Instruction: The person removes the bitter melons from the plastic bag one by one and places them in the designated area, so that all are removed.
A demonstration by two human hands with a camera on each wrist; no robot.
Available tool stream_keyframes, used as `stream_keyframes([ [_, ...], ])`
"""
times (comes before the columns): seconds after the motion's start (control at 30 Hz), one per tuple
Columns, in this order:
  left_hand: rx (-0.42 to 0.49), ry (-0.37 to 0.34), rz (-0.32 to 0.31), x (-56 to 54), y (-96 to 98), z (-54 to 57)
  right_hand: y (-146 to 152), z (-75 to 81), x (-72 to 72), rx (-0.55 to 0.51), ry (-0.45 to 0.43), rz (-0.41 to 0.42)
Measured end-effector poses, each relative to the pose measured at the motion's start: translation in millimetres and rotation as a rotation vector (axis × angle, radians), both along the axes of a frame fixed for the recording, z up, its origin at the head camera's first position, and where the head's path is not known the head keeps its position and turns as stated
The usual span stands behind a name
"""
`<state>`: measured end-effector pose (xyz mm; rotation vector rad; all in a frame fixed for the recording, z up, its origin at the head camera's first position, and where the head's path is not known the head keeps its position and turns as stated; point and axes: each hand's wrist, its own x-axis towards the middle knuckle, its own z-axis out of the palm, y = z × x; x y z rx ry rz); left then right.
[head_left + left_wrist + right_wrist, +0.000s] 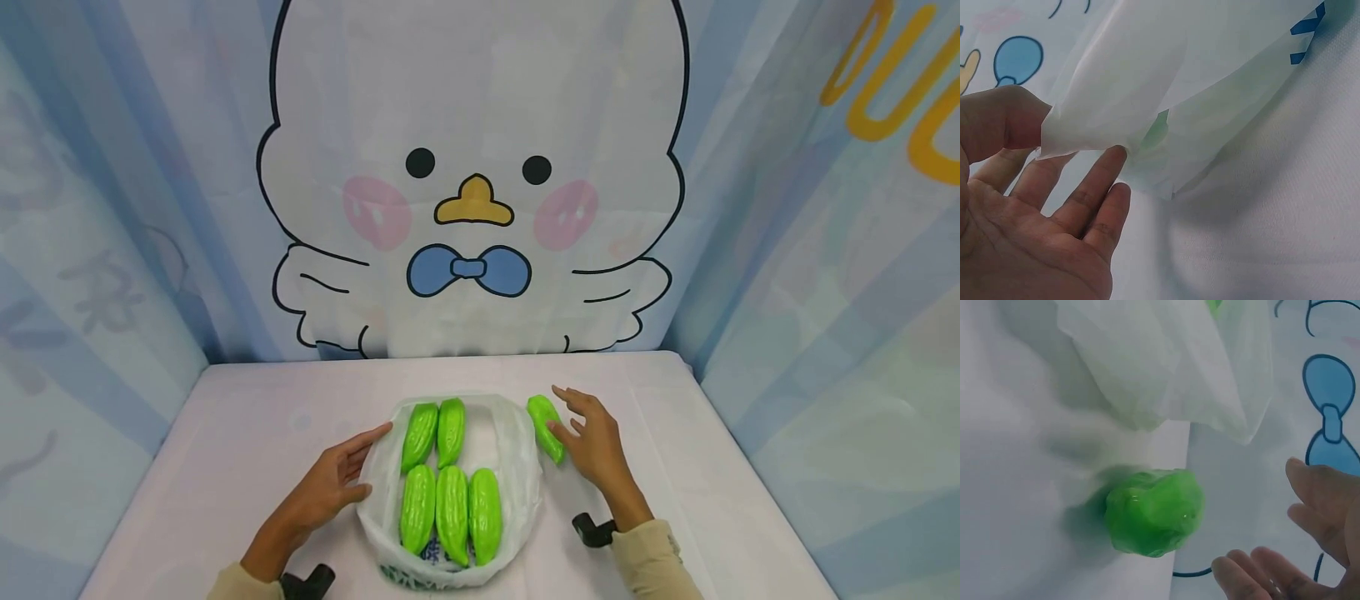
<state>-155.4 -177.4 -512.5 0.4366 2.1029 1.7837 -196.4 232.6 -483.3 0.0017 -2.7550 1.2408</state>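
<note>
A white plastic bag [525, 500] stands with its mouth spread wide on the table, several green bitter melons [452, 512] lying inside in two rows. My left hand [326, 487] is at the bag's left side, its fairly straight fingers touching the thin plastic, as the left wrist view also shows. To the right of the bag, one more bitter melon [1155, 512] lies on the tabletop. My right hand [596, 442] is beside that melon, fingers spread and thumb overlapping it in the head view. In the right wrist view a gap shows between fingers and melon.
A pale cloth covers the table [262, 417]. Behind it hangs a curtain [480, 100] printed with a cartoon bird, and more curtain closes off both sides. Dark wrist-camera mounts [592, 530] sit by both wrists.
</note>
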Motion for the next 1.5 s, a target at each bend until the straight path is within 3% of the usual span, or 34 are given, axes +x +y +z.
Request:
stream_keyframes([
  [0.37, 0.002, -0.005, 0.012, 1.0, 0.7, -0.7, -26.5, 17.8, 7.9, -0.088, 0.055, 0.101],
  [0.7, -0.01, -0.021, 0.02, -1.9, 2.6, -3.2, -53.6, 19.1, 15.3, -0.075, 0.117, 0.195],
  [1.07, -0.019, -0.004, 0.019, -2.2, 3.9, -0.6, -79.4, 12.8, 16.7, -0.103, 0.074, 0.26],
  [1.5, 0.017, 0.01, -0.013, -0.8, 1.2, 0.8, -100.7, -2.6, 1.0, -0.094, -0.03, 0.38],
])
